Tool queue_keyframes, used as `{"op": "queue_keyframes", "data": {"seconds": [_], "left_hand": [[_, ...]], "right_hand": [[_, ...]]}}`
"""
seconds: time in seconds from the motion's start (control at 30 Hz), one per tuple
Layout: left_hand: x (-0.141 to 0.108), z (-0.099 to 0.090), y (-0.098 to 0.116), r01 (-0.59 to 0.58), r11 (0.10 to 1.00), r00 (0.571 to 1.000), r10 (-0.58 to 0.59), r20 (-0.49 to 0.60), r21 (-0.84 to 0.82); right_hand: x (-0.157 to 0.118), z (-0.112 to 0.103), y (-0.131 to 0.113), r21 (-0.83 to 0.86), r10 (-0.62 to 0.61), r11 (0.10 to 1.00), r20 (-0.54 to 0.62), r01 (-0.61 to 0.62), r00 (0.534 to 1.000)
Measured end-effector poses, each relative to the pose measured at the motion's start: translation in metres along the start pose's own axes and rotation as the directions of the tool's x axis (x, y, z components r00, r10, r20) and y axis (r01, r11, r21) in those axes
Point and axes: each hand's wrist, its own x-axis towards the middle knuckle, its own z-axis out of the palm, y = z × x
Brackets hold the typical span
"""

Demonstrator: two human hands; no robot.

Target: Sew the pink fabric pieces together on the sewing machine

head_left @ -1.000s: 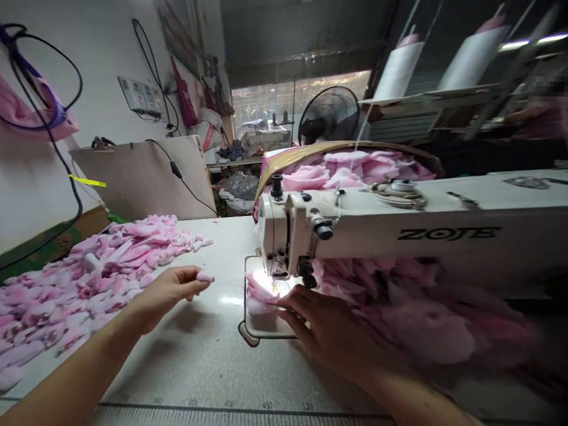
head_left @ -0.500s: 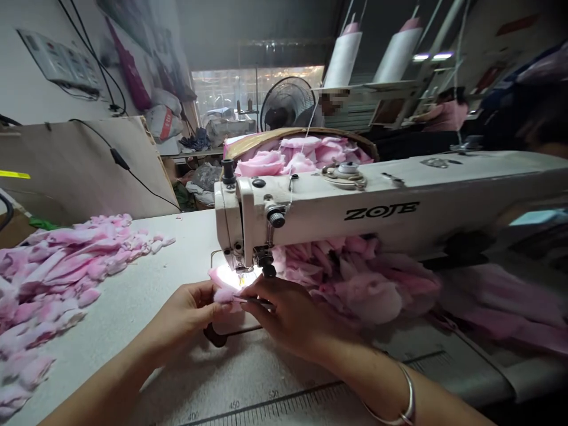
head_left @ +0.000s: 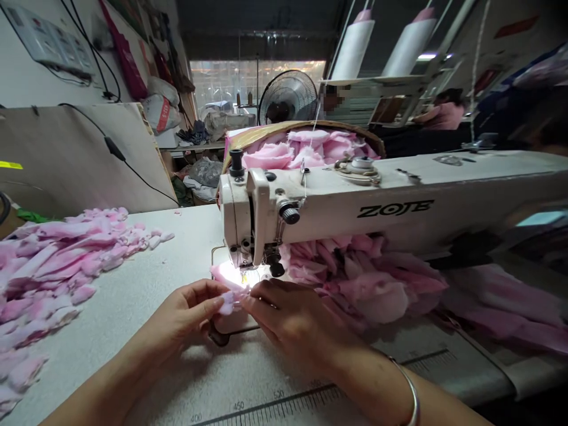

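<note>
A small pink fabric piece [head_left: 227,303] lies at the lit needle area of the white sewing machine [head_left: 323,207]. My left hand [head_left: 195,307] pinches the fabric's left edge between thumb and fingers. At the fabric's right side, just below the needle, is my right hand [head_left: 293,319], fingers closed together on the fabric's edge. A thin dark metal tool [head_left: 268,304] shows between the fingers of my right hand; most of it is hidden. A silver bangle circles the right wrist.
Pink fabric pieces [head_left: 80,248] heap on the left of the table [head_left: 133,331]. More pink fabric [head_left: 373,290] bunches under the machine arm. Behind stand a filled sack [head_left: 248,142], a fan [head_left: 288,97] and thread cones [head_left: 354,47]. A person in pink [head_left: 446,112] sits at back right.
The view has shifted slightly, so the machine appears further right. My left fingers have moved a little up and left on the fabric, and its near edge looks more gathered.
</note>
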Motion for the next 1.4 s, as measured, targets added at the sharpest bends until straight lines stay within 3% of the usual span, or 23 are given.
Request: {"op": "queue_keyframes", "data": {"seconds": [0.1, 0.3, 0.47, 0.67, 0.77, 0.87, 0.93, 1.0, 1.07, 1.1, 1.2, 1.3, 1.4], "left_hand": [[-0.001, 0.001, 0.0, -0.067, 0.993, 0.997, 0.07, -0.025, 0.093], [-0.001, 0.002, 0.001, -0.178, 0.965, 0.974, 0.2, -0.107, 0.191], [0.001, 0.002, -0.005, -0.242, 0.934, 0.962, 0.267, -0.062, 0.264], [0.003, 0.003, -0.013, -0.301, 0.916, 0.949, 0.314, -0.008, 0.263], [0.002, 0.004, -0.013, -0.298, 0.877, 0.942, 0.335, -0.033, 0.376], [-0.002, 0.003, -0.01, -0.331, 0.703, 0.892, 0.451, -0.035, 0.629], [-0.004, 0.002, -0.006, -0.383, 0.451, 0.787, 0.617, 0.028, 0.806], [-0.005, 0.003, 0.0, -0.407, 0.166, 0.665, 0.728, 0.166, 0.898], [-0.004, 0.007, 0.006, -0.394, -0.042, 0.621, 0.724, 0.3, 0.918], [-0.002, 0.009, 0.009, -0.384, -0.111, 0.626, 0.698, 0.347, 0.916], [0.007, 0.017, 0.014, -0.322, -0.222, 0.698, 0.601, 0.39, 0.92], [0.018, 0.023, 0.013, -0.281, -0.252, 0.775, 0.51, 0.374, 0.926], [0.026, 0.023, 0.007, -0.271, -0.252, 0.788, 0.496, 0.364, 0.929]], "right_hand": [[0.001, 0.001, 0.001, 0.051, 0.08, 0.995, 0.017, -0.08, 0.997], [0.003, 0.001, 0.008, 0.309, 0.271, 0.914, 0.018, -0.263, 0.962], [0.005, 0.002, 0.006, 0.414, 0.292, 0.861, 0.069, -0.294, 0.954], [0.007, 0.006, 0.004, 0.424, 0.314, 0.85, 0.069, -0.313, 0.947], [0.007, 0.008, 0.004, 0.418, 0.348, 0.845, 0.044, -0.333, 0.937], [0.006, 0.006, 0.007, 0.404, 0.358, 0.849, 0.034, -0.341, 0.933], [0.005, 0.003, 0.011, 0.371, 0.373, 0.855, 0.043, -0.362, 0.927], [0.004, 0.0, 0.016, 0.307, 0.392, 0.867, 0.067, -0.393, 0.917], [0.004, -0.002, 0.022, 0.215, 0.423, 0.876, 0.093, -0.433, 0.902], [0.004, -0.002, 0.025, 0.173, 0.437, 0.877, 0.103, -0.449, 0.893], [0.002, -0.001, 0.032, 0.102, 0.464, 0.875, 0.103, -0.473, 0.88], [0.001, -0.001, 0.037, 0.072, 0.456, 0.883, 0.099, -0.463, 0.884], [0.0, -0.003, 0.039, 0.058, 0.456, 0.884, 0.111, -0.464, 0.883]]}}
